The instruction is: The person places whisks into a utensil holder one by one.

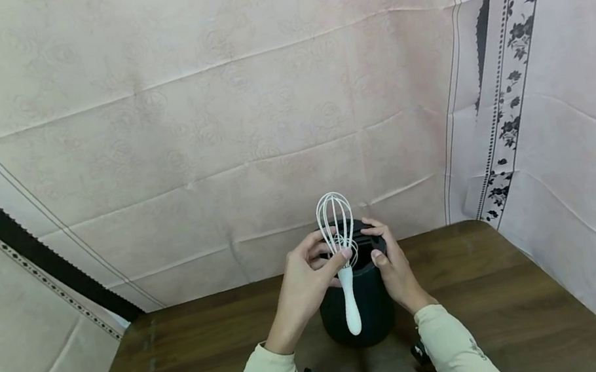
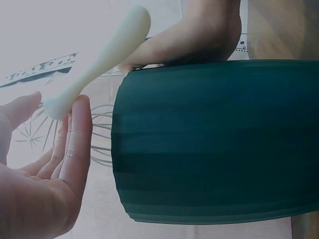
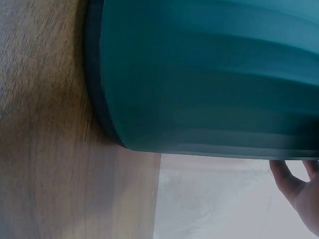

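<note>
A whisk (image 1: 350,300) with a white handle and white wires hangs handle-down in front of a dark green ribbed canister (image 1: 375,305). My left hand (image 1: 307,277) pinches it between thumb and fingers, where the handle meets the wires. In the left wrist view, the pale handle (image 2: 107,57) slants up beside the canister's mouth. Behind the held whisk, more looped wires (image 2: 102,134) stick out of the canister's opening. My right hand (image 1: 395,268) holds the canister's rim at its right side, thumb on the near edge and fingers over the far edge.
The canister stands upright on a brown wooden table (image 1: 209,361), near its back edge. A pale patterned cloth (image 1: 239,123) hangs behind the table, with further cloth panels at left and right.
</note>
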Demonstrator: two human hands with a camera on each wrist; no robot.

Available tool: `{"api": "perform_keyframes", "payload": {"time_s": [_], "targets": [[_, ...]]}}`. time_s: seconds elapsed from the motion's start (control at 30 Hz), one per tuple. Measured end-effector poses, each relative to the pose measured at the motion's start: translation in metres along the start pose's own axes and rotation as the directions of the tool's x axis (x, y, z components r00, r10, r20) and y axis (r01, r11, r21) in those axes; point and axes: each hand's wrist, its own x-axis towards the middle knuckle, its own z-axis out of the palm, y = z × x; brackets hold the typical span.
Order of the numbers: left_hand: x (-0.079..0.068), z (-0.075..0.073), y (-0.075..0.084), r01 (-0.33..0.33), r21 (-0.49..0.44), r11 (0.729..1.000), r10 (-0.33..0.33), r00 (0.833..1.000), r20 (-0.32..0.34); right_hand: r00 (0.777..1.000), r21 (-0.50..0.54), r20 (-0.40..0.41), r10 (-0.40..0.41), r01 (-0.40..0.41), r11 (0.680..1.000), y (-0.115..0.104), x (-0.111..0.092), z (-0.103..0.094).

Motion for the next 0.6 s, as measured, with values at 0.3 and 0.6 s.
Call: {"api": "perform_keyframes", "payload": {"time_s": [0.3,0.6], "targets": [[0.0027,0.0002,0.0028,-0.013,0.017,1.000,0.013,1.000,-0.005,1.000,-0.005,-0.002,0.007,-0.007,1.000,-0.0005,-0.0012,0.0017],[0.0090,-0.0032,0.0060,-0.051,0.060,0.997,0.052,0.999,-0.009,1.000,0.016,0.002,-0.002,0.002,1.000,-0.0006,0.0004,0.0011]]}}
